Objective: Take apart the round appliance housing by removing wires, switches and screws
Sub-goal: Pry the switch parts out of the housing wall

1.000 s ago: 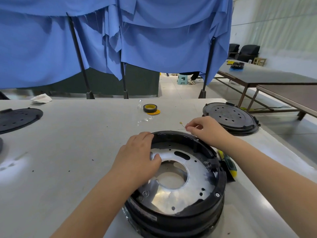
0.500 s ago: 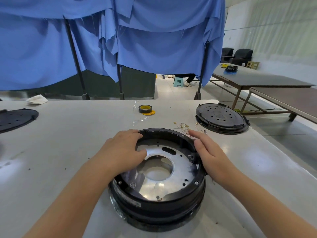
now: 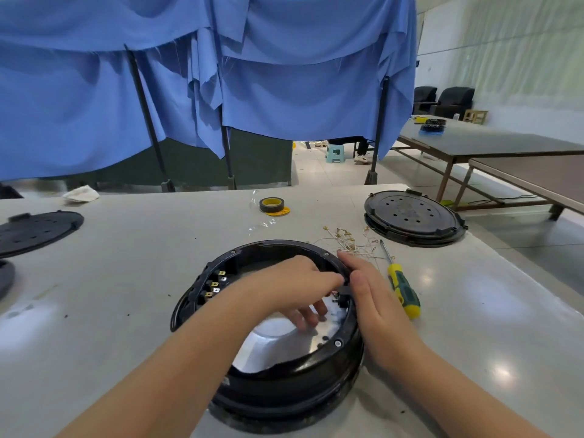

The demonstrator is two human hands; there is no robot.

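Head view: a pale grey desk (image 3: 110, 279) stands in front of blue cloth (image 3: 284, 83) hung over dark poles. The round black housing (image 3: 284, 384) sits at the near centre of the desk, open side up, with a shiny metal plate (image 3: 284, 343) inside and a row of terminals (image 3: 216, 286) on its left inner wall.

The left hand (image 3: 294, 289) reaches inside the housing, its fingers (image 3: 311, 316) curled down toward a small part at the right inner wall; whether they pinch it cannot be confirmed, as the spot is blurred. The right hand (image 3: 373, 298) grips the right rim, thumb inside, fingers straight and pressed together along the outer wall.

Just right of the housing lies a yellow-green screwdriver (image 3: 403, 287). Loose wires (image 3: 350, 241) lie behind the housing. Farther back: a tape roll (image 3: 272, 205) and a black perforated cover (image 3: 412, 218).
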